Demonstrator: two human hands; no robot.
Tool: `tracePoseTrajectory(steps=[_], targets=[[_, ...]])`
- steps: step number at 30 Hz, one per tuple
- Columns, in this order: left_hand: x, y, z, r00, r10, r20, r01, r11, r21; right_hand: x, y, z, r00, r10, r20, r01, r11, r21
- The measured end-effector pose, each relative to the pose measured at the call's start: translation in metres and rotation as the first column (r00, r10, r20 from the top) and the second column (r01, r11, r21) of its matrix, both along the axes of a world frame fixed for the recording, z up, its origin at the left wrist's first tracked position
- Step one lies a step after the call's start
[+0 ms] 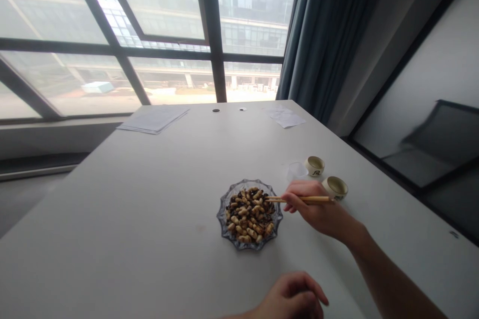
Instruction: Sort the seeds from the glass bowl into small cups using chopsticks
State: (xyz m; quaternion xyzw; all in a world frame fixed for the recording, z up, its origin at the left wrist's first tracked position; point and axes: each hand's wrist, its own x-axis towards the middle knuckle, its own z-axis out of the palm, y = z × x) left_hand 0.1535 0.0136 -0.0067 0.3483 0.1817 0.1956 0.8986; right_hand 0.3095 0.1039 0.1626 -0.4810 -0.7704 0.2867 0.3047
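A pair of wooden chopsticks (312, 200) is gripped in my right hand (307, 202). Their tips reach over the right rim of a scalloped glass bowl (223, 227) and touch or hover just above its contents; which of the two I cannot tell. Peanuts in their shells (251, 224), mixed with small dark pieces (239, 204), fill this bowl. Nothing can be made out between the tips. My left hand (292, 295) rests low on the white table, in front of the bowl, with loosely bent fingers apart and nothing in them.
Beyond my right hand stand two small cream cups (315, 172) and a clear plastic cup (297, 170). Papers (155, 118) lie at the table's far left, a thin sheet (286, 117) at the far right. Windows and a dark curtain (318, 35) border the far side.
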Motion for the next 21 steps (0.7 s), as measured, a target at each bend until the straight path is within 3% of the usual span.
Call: tracePoseTrajectory(steps=[21], targets=[[-0.0008, 0.0006, -0.0019, 1.000, 0.013, 0.014, -0.013, 1.000, 0.007, -0.0020, 0.0007, -0.0053, 1.000, -0.001, -0.026, 0.001, 1.000, 0.018]])
